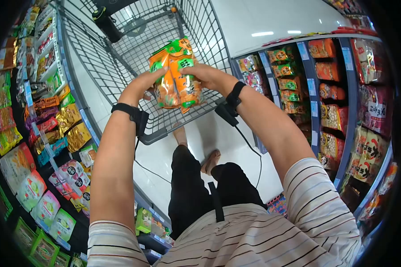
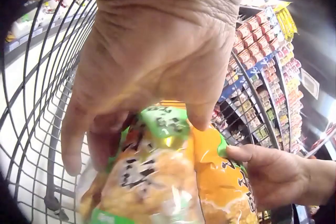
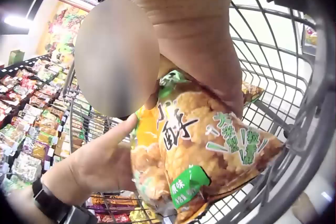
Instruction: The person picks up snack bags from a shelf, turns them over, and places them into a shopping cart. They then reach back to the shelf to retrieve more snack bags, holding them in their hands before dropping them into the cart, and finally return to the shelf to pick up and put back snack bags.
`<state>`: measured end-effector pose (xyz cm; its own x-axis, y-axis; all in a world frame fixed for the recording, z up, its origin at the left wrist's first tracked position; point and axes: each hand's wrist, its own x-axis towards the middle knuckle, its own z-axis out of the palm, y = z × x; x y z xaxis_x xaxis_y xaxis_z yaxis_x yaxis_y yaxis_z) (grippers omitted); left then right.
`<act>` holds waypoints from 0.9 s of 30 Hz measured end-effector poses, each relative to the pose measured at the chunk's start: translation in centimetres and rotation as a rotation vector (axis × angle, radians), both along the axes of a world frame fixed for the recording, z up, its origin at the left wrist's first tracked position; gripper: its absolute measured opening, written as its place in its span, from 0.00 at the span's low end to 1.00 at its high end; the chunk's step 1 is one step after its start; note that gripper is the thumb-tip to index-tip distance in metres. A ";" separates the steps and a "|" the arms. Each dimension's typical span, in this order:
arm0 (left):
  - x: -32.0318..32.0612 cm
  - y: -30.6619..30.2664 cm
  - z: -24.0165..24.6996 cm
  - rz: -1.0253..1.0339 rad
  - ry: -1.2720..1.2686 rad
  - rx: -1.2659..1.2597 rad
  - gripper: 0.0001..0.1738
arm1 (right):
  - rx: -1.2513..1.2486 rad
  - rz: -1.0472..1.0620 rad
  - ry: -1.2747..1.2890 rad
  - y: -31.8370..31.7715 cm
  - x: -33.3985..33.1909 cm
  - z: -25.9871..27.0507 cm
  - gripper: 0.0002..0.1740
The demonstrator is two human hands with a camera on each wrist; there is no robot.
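Though partly hidden, left hand (image 1: 143,84) and right hand (image 1: 210,76) around orange bags (image 1: 189,86).

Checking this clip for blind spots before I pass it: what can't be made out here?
- Left hand's far fingertips: left wrist view, behind the bags.
- Right hand's far fingertips: head view, behind the bags.
- Exact bag count: head view, overlapping.
- Whatever lies under the blurred oval: right wrist view.
- Price tags: head view, too small.

Your plump orange-and-green plastic snack bags (image 1: 166,88)
Side by side, touching, before you at the cart (image 1: 152,138)'s near end.
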<state>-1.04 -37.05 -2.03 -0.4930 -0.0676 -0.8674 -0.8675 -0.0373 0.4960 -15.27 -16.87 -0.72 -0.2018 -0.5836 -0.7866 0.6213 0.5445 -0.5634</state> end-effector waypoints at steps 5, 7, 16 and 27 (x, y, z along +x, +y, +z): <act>0.5 -0.4 -3.4 -0.141 -0.065 -0.020 0.55 | 0.086 0.119 0.166 1.0 0.2 -0.5 0.31; 0.7 0.5 1.6 -0.205 0.067 -0.148 0.53 | 0.100 0.178 0.281 1.5 -0.8 0.2 0.29; -0.9 14.1 20.6 0.210 0.669 -0.238 0.29 | -0.332 -0.453 0.163 16.6 -0.6 12.6 0.25; -19.0 43.3 -0.4 -0.273 0.819 -0.046 0.60 | 0.411 -1.043 0.532 54.0 -2.5 -5.7 0.42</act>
